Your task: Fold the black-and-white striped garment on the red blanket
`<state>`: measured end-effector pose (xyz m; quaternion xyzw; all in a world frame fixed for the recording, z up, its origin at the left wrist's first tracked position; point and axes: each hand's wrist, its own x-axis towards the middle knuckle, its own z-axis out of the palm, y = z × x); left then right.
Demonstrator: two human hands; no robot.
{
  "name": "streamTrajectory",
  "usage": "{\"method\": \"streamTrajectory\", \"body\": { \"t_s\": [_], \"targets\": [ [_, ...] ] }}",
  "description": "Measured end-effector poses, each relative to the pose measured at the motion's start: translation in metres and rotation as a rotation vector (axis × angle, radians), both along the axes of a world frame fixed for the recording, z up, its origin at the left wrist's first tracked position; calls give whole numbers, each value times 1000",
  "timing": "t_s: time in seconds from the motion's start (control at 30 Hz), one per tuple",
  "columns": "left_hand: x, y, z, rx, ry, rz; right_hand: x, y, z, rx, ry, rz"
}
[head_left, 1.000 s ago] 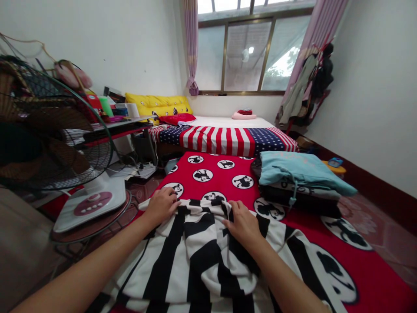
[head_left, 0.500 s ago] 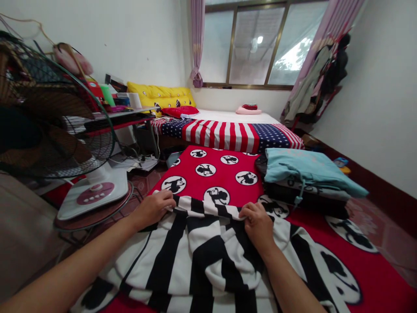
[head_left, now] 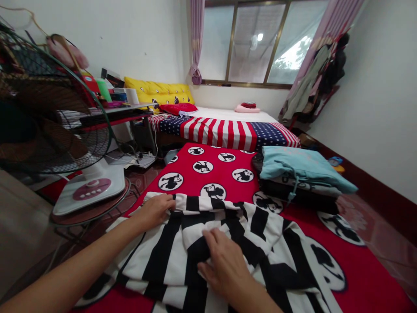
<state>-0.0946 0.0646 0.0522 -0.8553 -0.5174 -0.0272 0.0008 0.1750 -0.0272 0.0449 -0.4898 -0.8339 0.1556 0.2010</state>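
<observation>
Red cartoon-print bedding (head_left: 224,174) carries a black-and-white striped garment (head_left: 241,243); the left hand (head_left: 156,209) pinches its far edge, fingers together, while the right hand (head_left: 224,267) presses flat on its middle, fingers slightly apart.

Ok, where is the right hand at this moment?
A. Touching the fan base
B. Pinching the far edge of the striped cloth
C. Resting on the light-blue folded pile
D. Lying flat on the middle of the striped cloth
D: the right hand lies palm down, fingers spread, on the middle of the black-and-white striped cloth, while the left hand holds the cloth's far edge.
</observation>
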Motion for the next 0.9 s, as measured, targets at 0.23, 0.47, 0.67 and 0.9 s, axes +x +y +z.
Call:
{"method": "streamTrajectory", "body": {
  "t_s": [0.23, 0.47, 0.67, 0.9],
  "targets": [
    [-9, -6, 5, 14, -52, -13, 75, -15, 60, -235, 259, 81],
    [8, -20, 11, -86, -8, 0, 147, -13, 71, -452, -24, 8],
    [61, -19, 4, 52, -333, -92, 97, 30, 33, 33, -96, -279],
    [79, -41, -24, -101, -379, -211, 104, 27, 23, -49, -320, -147]
  ]
}}
